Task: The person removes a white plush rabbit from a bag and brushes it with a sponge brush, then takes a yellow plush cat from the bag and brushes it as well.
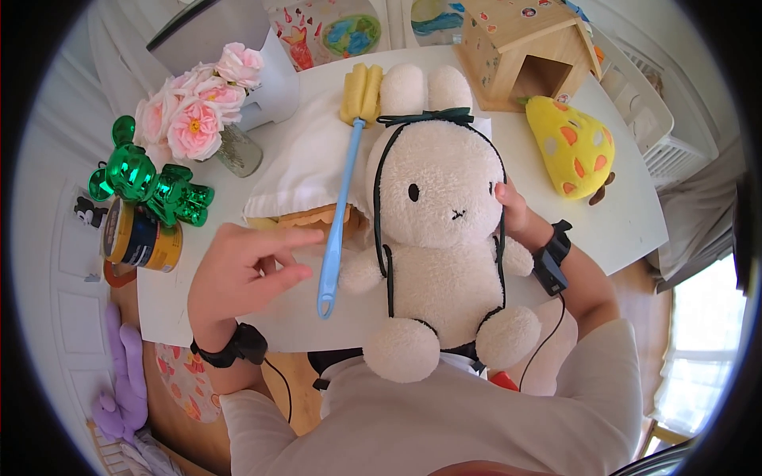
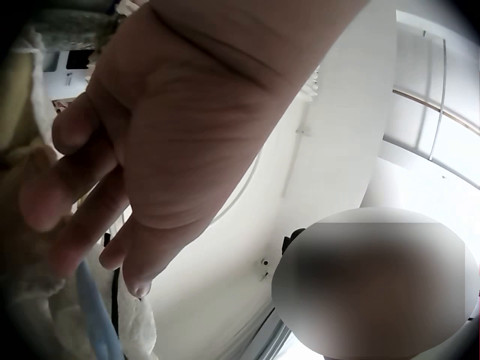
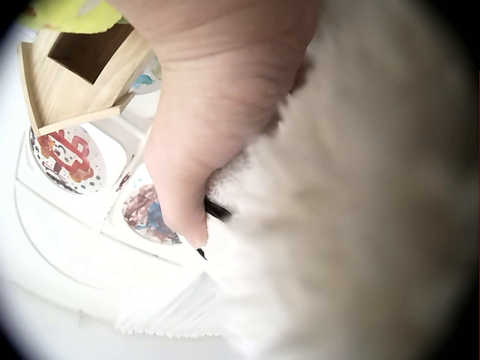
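Note:
A cream plush rabbit [image 1: 444, 182] with black cord trim and a dark green bow sits upright at the table's front edge, facing the head camera. My right hand [image 1: 514, 208] grips the side of its head, thumb on the face side and the other fingers hidden behind; the right wrist view shows the thumb [image 3: 184, 202] by the black cord. A bottle brush [image 1: 343, 190] with a yellow sponge head and blue handle leans beside the rabbit. My left hand [image 1: 246, 274] is left of the handle, index finger stretched toward it, the others loosely bent, holding nothing.
Behind the brush, a white cloth [image 1: 298, 170] covers a wooden-looking object [image 1: 313, 220]. A shiny green bear figure [image 1: 151, 178], a yellow jar [image 1: 143, 238] and pink flowers [image 1: 196, 119] stand left. A yellow plush [image 1: 570, 147] and a wooden house [image 1: 528, 55] are at the right.

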`<state>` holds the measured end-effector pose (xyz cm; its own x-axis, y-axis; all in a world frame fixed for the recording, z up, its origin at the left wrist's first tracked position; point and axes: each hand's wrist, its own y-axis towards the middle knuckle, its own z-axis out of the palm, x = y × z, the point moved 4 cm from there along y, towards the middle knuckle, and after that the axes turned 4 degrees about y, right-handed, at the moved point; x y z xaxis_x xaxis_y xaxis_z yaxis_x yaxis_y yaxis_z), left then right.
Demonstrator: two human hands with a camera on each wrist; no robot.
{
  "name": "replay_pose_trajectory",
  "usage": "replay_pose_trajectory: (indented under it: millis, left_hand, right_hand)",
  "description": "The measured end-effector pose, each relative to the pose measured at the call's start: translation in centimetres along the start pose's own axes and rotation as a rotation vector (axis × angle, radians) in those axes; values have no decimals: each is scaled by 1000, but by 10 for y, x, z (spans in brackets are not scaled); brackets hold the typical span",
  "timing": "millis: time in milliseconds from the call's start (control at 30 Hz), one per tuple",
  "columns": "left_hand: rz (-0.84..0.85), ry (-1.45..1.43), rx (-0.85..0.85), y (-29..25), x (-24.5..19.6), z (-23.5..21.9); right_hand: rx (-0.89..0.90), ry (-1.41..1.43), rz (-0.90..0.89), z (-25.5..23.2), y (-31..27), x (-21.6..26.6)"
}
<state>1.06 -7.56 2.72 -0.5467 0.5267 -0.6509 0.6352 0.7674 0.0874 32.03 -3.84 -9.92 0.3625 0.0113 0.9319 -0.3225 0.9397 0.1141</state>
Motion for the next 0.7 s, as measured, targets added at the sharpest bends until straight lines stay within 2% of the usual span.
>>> replay_pose_trajectory:
  millis: [67, 133, 200, 267, 333, 433, 533, 700]
  left_hand:
    - [72, -35, -318, 18, -10, -16]
    - [172, 131, -362, 59, -27, -18]
    - [363, 242, -374, 107, -41, -6]
    - [504, 287, -374, 152, -33, 15]
    - [510, 330, -346, 183, -20, 36]
    - [327, 245, -66, 199, -18, 46]
    - [255, 159, -134, 203, -7, 45]
    - [167, 37, -147, 202, 3, 39]
  right_hand:
    - [8, 4, 23, 1, -2, -1]
    - [19, 16, 57, 1, -3, -2]
    - [28, 13, 27, 4, -1, -1]
    - [33, 7, 3, 1, 1, -4]
    - [31, -2, -14, -5, 2, -6]
    - [24, -19, -36, -3, 3, -3]
    - [23, -34, -41, 0, 3, 0]
    - [32, -46, -23, 0, 4, -1]
